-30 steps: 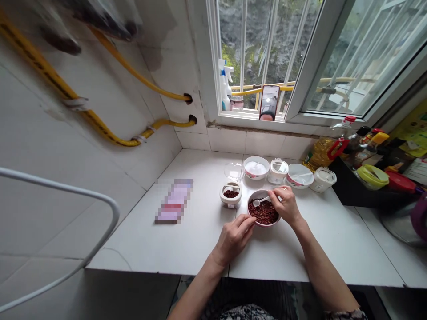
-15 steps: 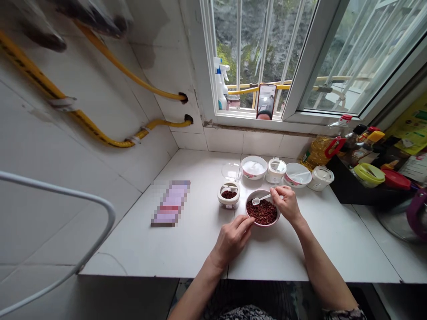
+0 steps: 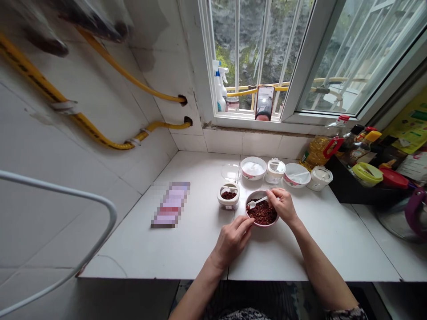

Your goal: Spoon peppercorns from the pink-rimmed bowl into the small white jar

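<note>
A small white spoon is pinched by its handle in my right hand. Its scoop end is over the left part of a bowl that holds dark red dried peppercorns. The fingers of my left hand are closed on the bowl's near left rim. Just left of the bowl stands a seasoning jar with a pale rim, partly filled with the same dark red grains. Behind that jar a clear lid lies on the counter.
Along the back stand a bowl of white grains, a lidded jar, a second bowl with a white spoon, and another jar. An oil bottle and condiments are at right. A blurred purple packet lies left. A phone leans at the window.
My right hand has shifted slightly left, carrying the spoon's scoop toward the left rim of the bowl. My left hand stays on the bowl. The view has tilted a little.
</note>
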`<state>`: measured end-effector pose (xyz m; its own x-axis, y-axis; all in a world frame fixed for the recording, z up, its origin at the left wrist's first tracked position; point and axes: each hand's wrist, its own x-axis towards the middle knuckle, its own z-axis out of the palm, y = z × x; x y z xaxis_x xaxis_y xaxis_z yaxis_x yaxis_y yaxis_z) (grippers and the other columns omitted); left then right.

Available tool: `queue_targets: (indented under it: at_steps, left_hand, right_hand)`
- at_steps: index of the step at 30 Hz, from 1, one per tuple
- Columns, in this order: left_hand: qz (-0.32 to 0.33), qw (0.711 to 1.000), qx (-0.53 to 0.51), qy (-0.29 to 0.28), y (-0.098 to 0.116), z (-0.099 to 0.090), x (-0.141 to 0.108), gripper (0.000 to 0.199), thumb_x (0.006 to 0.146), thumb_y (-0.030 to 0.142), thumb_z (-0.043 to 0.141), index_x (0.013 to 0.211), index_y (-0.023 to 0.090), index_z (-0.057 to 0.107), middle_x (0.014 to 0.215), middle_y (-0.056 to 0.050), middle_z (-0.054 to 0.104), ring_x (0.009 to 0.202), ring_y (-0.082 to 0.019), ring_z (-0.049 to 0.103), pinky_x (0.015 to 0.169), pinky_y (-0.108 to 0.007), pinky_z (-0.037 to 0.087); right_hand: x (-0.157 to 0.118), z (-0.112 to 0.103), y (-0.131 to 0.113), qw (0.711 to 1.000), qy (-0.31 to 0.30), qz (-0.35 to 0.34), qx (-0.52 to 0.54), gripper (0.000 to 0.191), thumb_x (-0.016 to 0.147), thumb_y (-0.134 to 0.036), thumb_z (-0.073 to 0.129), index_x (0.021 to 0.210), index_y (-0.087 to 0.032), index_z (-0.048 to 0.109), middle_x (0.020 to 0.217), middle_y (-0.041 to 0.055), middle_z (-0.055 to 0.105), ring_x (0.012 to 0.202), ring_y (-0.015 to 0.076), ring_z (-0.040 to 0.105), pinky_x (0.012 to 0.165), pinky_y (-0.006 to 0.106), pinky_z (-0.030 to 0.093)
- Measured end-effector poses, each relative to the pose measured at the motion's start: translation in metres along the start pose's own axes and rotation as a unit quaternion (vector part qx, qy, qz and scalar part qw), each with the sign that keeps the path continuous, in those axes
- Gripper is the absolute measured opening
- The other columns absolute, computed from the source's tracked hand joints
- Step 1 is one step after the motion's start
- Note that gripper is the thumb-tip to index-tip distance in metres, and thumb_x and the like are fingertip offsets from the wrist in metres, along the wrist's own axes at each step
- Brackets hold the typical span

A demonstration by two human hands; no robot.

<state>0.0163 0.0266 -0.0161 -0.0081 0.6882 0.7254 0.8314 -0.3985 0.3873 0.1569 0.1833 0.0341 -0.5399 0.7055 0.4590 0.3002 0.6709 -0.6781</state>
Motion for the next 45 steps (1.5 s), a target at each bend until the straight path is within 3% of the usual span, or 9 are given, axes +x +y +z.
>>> queue_targets:
  at_steps: [18, 24, 28, 31, 35, 37, 41, 45]
  left_hand:
    - [-0.004, 1.000, -0.018, -0.005, 0.001, 0.001, -0.002, 0.025, 0.095, 0.010, 0.046, 0.116, 0.017, 0.059, 0.094, -0.007, 0.068, 0.078, -0.014, 0.068, 0.064, -0.020, 0.058]
    - [-0.004, 1.000, 0.000, 0.001, 0.002, 0.001, -0.001, 0.025, 0.095, 0.011, 0.046, 0.114, 0.018, 0.059, 0.095, -0.008, 0.069, 0.080, -0.016, 0.070, 0.069, -0.023, 0.059]
    - [-0.007, 1.000, -0.003, 0.000, 0.002, 0.001, -0.001, 0.024, 0.096, 0.012, 0.046, 0.115, 0.018, 0.059, 0.094, -0.007, 0.069, 0.079, -0.016, 0.070, 0.068, -0.024, 0.059]
    - [-0.007, 1.000, 0.001, 0.000, 0.002, 0.001, -0.001, 0.024, 0.097, 0.014, 0.046, 0.116, 0.018, 0.059, 0.094, -0.008, 0.069, 0.080, -0.016, 0.070, 0.069, -0.023, 0.058]
    - [-0.002, 1.000, 0.007, 0.005, 0.001, 0.001, -0.001, 0.022, 0.097, 0.013, 0.044, 0.111, 0.017, 0.060, 0.092, -0.008, 0.068, 0.076, -0.016, 0.069, 0.065, -0.023, 0.057]
    - [-0.002, 1.000, 0.009, 0.002, 0.001, 0.000, 0.000, 0.021, 0.097, 0.013, 0.044, 0.111, 0.017, 0.060, 0.092, -0.008, 0.069, 0.077, -0.016, 0.069, 0.065, -0.023, 0.057]
    - [-0.005, 1.000, 0.008, -0.002, 0.001, -0.001, 0.000, 0.023, 0.097, 0.014, 0.045, 0.115, 0.018, 0.059, 0.095, -0.008, 0.069, 0.081, -0.016, 0.070, 0.070, -0.024, 0.058]
    - [-0.003, 1.000, 0.005, -0.004, 0.001, -0.002, 0.000, 0.027, 0.096, 0.012, 0.045, 0.119, 0.018, 0.059, 0.096, -0.008, 0.069, 0.083, -0.016, 0.070, 0.071, -0.023, 0.058]
  right_hand:
    - [-0.001, -0.006, -0.001, 0.997, 0.037, 0.046, 0.049, 0.050, 0.091, -0.040, 0.051, 0.046, -0.020, 0.043, 0.045, -0.0021, 0.048, 0.050, 0.0121, 0.046, 0.056, 0.026, 0.038]
    - [0.007, -0.003, -0.007, 0.988, 0.062, 0.074, 0.118, 0.050, 0.091, -0.048, 0.051, 0.049, -0.021, 0.047, 0.046, -0.0017, 0.050, 0.047, 0.0127, 0.047, 0.052, 0.026, 0.040]
    - [0.020, 0.004, -0.032, 0.994, 0.086, 0.014, 0.065, 0.048, 0.095, -0.044, 0.046, 0.052, -0.022, 0.045, 0.050, -0.0006, 0.051, 0.053, 0.0147, 0.049, 0.060, 0.029, 0.042]
    - [0.027, 0.016, -0.053, 0.992, 0.103, -0.074, -0.023, 0.043, 0.097, -0.036, 0.044, 0.056, -0.023, 0.045, 0.054, -0.0001, 0.053, 0.060, 0.0164, 0.050, 0.081, 0.035, 0.044]
    - [0.030, 0.026, -0.066, 0.973, 0.031, -0.197, -0.117, 0.035, 0.096, -0.028, 0.045, 0.061, -0.023, 0.047, 0.055, -0.0022, 0.052, 0.057, 0.0145, 0.047, 0.096, 0.040, 0.038]
    - [0.029, 0.022, -0.062, 0.969, 0.034, -0.209, -0.123, 0.035, 0.095, -0.026, 0.045, 0.061, -0.023, 0.046, 0.054, -0.0030, 0.051, 0.055, 0.0138, 0.046, 0.095, 0.039, 0.038]
    - [0.027, -0.001, -0.037, 0.978, 0.093, -0.155, -0.107, 0.038, 0.095, -0.027, 0.047, 0.058, -0.022, 0.043, 0.050, -0.0044, 0.049, 0.050, 0.0124, 0.042, 0.086, 0.035, 0.042]
    - [0.017, -0.009, -0.008, 0.981, 0.040, -0.110, -0.152, 0.040, 0.092, -0.029, 0.050, 0.054, -0.022, 0.043, 0.048, -0.0048, 0.050, 0.048, 0.0117, 0.040, 0.085, 0.035, 0.039]
